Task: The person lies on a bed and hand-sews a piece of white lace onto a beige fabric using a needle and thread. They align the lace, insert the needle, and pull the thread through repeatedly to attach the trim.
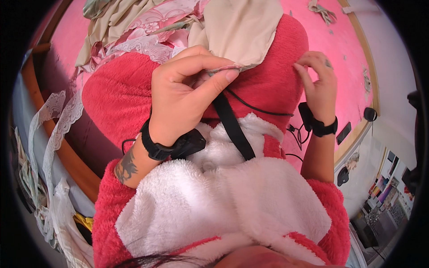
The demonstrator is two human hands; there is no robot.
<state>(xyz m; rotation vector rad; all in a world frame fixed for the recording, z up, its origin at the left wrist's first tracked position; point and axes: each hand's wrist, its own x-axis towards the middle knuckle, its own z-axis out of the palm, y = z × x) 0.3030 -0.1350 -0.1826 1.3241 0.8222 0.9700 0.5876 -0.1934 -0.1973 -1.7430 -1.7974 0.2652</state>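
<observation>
My left hand (187,87) pinches the edge of a beige fabric piece (243,30) between thumb and forefinger, above my lap. A narrow strip of pinkish patterned fabric (223,69) shows along the pinched edge. The beige piece drapes away over the red fleece on my knees. My right hand (316,72) is raised to the right, apart from the cloth. Its thumb and forefinger tips come close together, but anything thin between them is too small to tell. Each wrist wears a black strap with a small device.
Beige cloth (109,31) and pink lace fabric (161,16) lie heaped beyond my knees on a pink surface (335,43). White lace trim (65,122) hangs over the orange edge (78,171) at left. Black cables (298,135) and a dark flat device (344,133) are at right.
</observation>
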